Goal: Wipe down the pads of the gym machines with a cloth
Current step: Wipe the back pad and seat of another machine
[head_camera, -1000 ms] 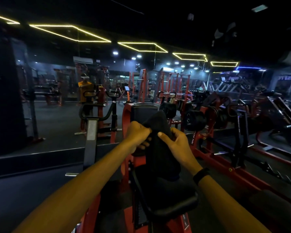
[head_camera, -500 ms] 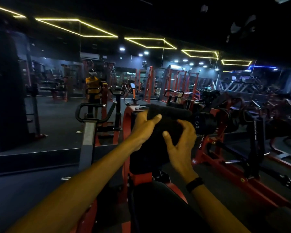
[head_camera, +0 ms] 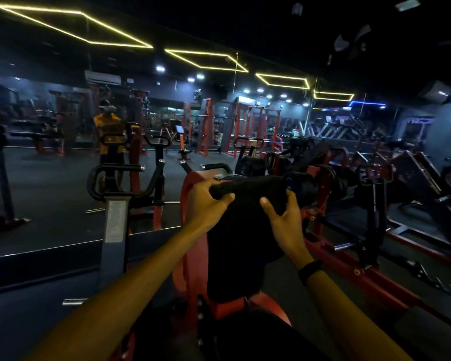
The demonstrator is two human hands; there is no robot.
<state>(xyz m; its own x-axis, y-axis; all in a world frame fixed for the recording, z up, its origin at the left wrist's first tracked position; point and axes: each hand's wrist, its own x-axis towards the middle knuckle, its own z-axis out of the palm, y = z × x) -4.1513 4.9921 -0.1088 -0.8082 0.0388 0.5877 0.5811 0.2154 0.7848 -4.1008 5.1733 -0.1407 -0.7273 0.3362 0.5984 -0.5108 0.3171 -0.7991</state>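
A dark cloth [head_camera: 248, 190] is spread over the top of the upright black chest pad [head_camera: 235, 256] of a red-framed machine [head_camera: 190, 230] in front of me. My left hand [head_camera: 206, 204] grips the cloth's left end at the pad's top corner, thumb curled over the front. My right hand [head_camera: 284, 220] grips its right end, thumb on the front and fingers round the pad's side. Cloth and pad are both black, so the cloth's lower edge is hard to make out. The black seat pad [head_camera: 245, 334] lies below.
A black handle on a grey post [head_camera: 115, 212] stands left of the pad. More red machines with weight plates [head_camera: 344, 194] crowd the right side. A mirror wall ahead reflects a person in an orange shirt [head_camera: 107, 131]. Dark floor lies to the left.
The cloth went from a bunched fold in front of the pad to lying stretched along its top edge. Both hands rose and moved apart to the pad's upper corners.
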